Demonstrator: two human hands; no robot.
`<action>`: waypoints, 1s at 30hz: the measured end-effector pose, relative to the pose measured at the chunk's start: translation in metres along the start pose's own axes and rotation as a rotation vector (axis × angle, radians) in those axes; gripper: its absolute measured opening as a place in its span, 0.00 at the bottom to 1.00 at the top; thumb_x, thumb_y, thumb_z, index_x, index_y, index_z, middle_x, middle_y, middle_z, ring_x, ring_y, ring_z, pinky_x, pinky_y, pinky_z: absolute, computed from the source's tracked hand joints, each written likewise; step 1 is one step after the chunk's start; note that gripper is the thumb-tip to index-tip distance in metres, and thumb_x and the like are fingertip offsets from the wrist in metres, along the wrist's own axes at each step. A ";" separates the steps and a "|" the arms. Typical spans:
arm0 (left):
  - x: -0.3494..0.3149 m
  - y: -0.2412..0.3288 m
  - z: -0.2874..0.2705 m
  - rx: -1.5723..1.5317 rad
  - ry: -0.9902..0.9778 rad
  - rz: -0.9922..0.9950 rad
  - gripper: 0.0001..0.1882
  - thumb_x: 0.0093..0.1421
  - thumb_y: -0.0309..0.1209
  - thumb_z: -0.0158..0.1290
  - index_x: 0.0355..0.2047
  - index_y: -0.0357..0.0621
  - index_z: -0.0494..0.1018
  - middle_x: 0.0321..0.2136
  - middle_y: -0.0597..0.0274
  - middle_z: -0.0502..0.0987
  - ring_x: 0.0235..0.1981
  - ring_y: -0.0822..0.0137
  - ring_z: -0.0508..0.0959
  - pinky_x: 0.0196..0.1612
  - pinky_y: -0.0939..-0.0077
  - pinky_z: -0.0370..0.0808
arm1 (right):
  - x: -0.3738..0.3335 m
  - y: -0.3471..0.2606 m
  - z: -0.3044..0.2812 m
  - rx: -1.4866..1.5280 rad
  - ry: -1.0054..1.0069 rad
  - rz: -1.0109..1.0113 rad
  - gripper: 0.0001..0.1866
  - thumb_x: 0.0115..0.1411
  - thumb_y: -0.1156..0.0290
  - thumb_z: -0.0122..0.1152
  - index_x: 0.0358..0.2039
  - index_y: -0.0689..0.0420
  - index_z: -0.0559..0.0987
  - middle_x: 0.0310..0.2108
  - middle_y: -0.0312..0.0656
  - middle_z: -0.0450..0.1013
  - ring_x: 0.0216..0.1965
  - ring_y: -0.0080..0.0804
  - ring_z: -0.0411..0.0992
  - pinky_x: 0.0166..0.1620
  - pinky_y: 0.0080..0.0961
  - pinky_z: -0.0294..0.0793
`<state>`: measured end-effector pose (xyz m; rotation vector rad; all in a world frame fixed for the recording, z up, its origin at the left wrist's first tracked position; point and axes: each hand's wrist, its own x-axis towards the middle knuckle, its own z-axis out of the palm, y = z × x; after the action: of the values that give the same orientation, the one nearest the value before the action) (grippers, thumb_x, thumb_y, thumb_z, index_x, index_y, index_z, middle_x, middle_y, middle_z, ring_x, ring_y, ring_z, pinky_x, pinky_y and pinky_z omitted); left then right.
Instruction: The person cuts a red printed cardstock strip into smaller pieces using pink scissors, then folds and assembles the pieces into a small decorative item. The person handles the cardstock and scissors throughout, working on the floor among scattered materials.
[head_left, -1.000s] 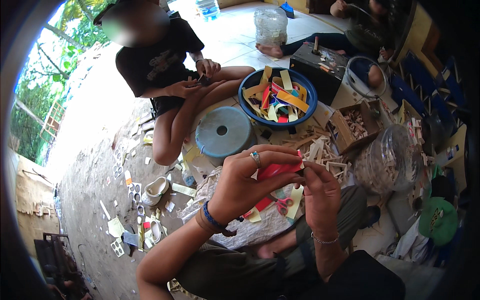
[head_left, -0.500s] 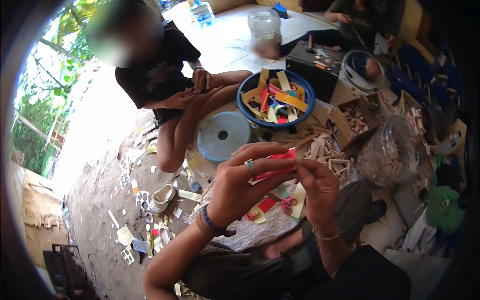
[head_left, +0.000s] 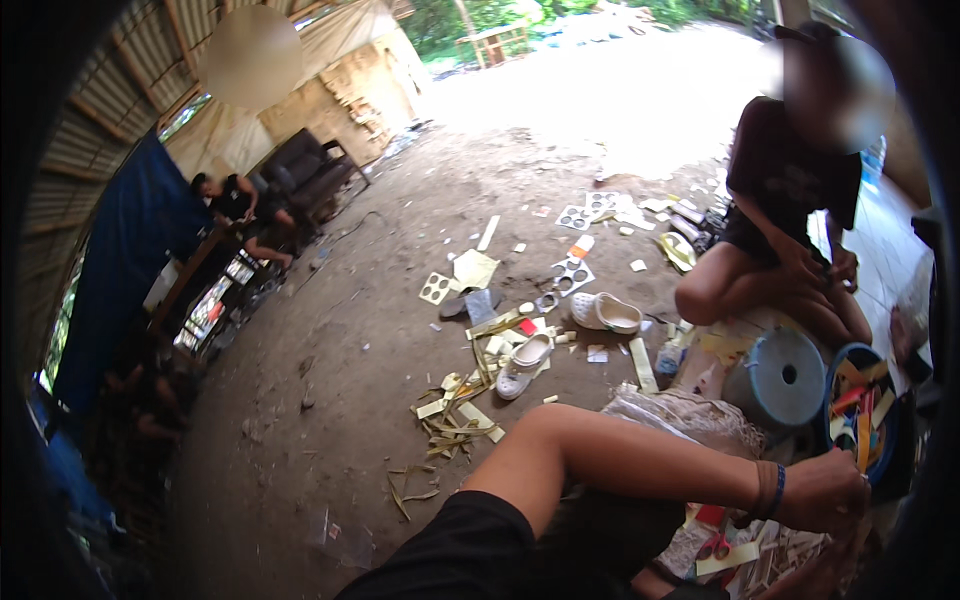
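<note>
My left hand [head_left: 825, 490] is at the lower right, its forearm reaching across from the lower edge. Its fingers are curled closed, and whatever is in them is hidden. Just below it, a dim skin-coloured shape near the rim may be my right hand; its fingers cannot be made out. Beneath the left wrist, red-handled scissors [head_left: 714, 547] lie beside a pale yellow strip [head_left: 728, 559] and a red piece [head_left: 710, 515]. Beyond the hand stands a blue basin [head_left: 833, 425] of coloured strips, with a round grey-blue tub [head_left: 760, 385] with a central hole to its left.
A person in dark clothes [head_left: 795, 190] sits cross-legged at the right. White clogs [head_left: 605, 312] and paper scraps [head_left: 475, 268] with punched-out sheets litter the dirt floor. At far left, another person [head_left: 237, 205] sits by a dark sofa [head_left: 300, 172] and a blue tarp [head_left: 130, 270].
The view has swung left, so my hands now appear at the lower right edge. The red strip between my hands earlier no longer shows.
</note>
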<state>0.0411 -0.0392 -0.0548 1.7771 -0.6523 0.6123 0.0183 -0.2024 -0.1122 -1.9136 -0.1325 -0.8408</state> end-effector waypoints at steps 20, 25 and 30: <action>0.006 -0.015 -0.034 -0.094 0.226 -0.263 0.09 0.48 0.30 0.65 0.23 0.35 0.82 0.21 0.47 0.80 0.24 0.51 0.82 0.33 0.64 0.78 | -0.086 0.093 -0.026 -0.235 -0.560 0.324 0.21 0.65 0.61 0.70 0.50 0.66 0.84 0.37 0.53 0.83 0.34 0.46 0.77 0.42 0.40 0.78; 0.002 -0.024 -0.019 0.017 0.151 -0.256 0.06 0.43 0.26 0.63 0.22 0.36 0.82 0.22 0.47 0.81 0.26 0.51 0.83 0.34 0.63 0.79 | -0.085 0.086 -0.037 -0.395 -0.464 0.023 0.18 0.66 0.60 0.69 0.48 0.62 0.85 0.32 0.48 0.82 0.29 0.43 0.75 0.38 0.37 0.78; -0.006 -0.029 0.009 -0.079 0.071 -0.373 0.07 0.43 0.28 0.63 0.22 0.37 0.82 0.22 0.47 0.81 0.27 0.50 0.84 0.36 0.63 0.80 | -0.047 0.097 0.006 -0.259 -0.206 -0.055 0.23 0.69 0.62 0.63 0.57 0.64 0.74 0.53 0.52 0.75 0.54 0.46 0.75 0.54 0.42 0.74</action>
<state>0.0578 -0.0396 -0.0807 1.7359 -0.2800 0.3858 0.0278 -0.2333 -0.2149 -2.2488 -0.2101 -0.7223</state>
